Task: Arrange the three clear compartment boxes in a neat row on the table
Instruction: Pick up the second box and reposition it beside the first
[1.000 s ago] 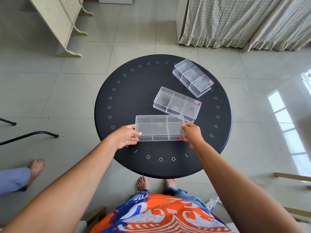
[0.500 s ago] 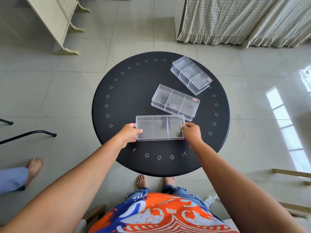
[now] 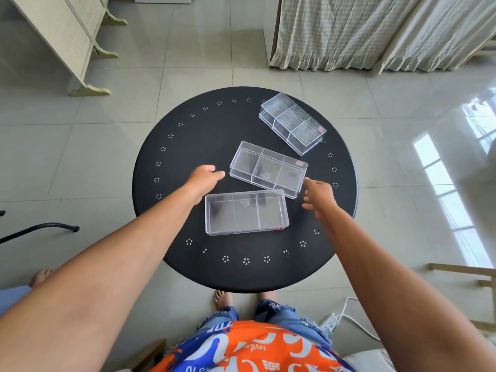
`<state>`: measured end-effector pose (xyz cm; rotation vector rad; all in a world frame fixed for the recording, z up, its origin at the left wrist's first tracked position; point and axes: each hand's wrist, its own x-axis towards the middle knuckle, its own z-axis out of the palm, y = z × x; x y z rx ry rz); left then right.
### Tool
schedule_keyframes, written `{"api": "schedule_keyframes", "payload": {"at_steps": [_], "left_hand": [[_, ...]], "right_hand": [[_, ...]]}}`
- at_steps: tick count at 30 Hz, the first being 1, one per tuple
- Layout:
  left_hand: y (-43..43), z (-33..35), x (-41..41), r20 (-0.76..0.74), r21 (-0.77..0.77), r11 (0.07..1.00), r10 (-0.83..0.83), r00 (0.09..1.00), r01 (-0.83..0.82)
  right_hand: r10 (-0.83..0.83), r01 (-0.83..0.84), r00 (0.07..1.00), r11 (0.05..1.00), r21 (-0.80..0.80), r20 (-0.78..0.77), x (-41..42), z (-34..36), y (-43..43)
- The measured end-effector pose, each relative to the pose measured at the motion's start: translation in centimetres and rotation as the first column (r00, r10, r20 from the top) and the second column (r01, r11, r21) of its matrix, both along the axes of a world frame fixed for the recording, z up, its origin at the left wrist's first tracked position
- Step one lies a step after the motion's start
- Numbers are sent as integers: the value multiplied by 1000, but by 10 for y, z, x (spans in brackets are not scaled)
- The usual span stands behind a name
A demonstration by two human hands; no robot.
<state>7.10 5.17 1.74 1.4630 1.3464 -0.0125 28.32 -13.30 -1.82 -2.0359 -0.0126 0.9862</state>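
Three clear compartment boxes lie on a round black table (image 3: 188, 146). The near box (image 3: 245, 212) rests flat and square to me near the table's middle front. The middle box (image 3: 268, 169) lies tilted just behind it, its near right corner almost touching the near box. The far box (image 3: 292, 123) sits at a steeper angle near the back right rim. My left hand (image 3: 204, 178) hovers open at the middle box's left end. My right hand (image 3: 318, 196) is open beside that box's right end. Neither hand holds anything.
A pale folding screen (image 3: 61, 38) stands at the back left and curtains (image 3: 375, 30) hang at the back right. A black chair leg (image 3: 40, 229) juts in at the left. A white power strip (image 3: 331, 319) with cable lies on the tiled floor near my feet.
Both hands have let go of the near box, which now rests on the table. They have moved forward to either end of the middle box.
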Motion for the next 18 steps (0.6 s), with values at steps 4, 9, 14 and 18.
{"api": "schedule_keyframes", "payload": {"at_steps": [4,9,14,18], "left_hand": [[13,0,33,-24,-20,998,-63,998,62],[29,-5,58,-80,-129,991,-53,995,43],[39,-7,74,-156,-193,980,-73,985,42],[45,-6,87,-160,-223,972,-105,981,68]], "right_hand": [[-17,14,997,999,-35,-81,18,4,14],[-49,36,983,996,-78,-178,33,5,25],[-39,12,954,996,-91,-297,45,3,33],[21,-53,946,995,-89,-322,49,0,42]]}}
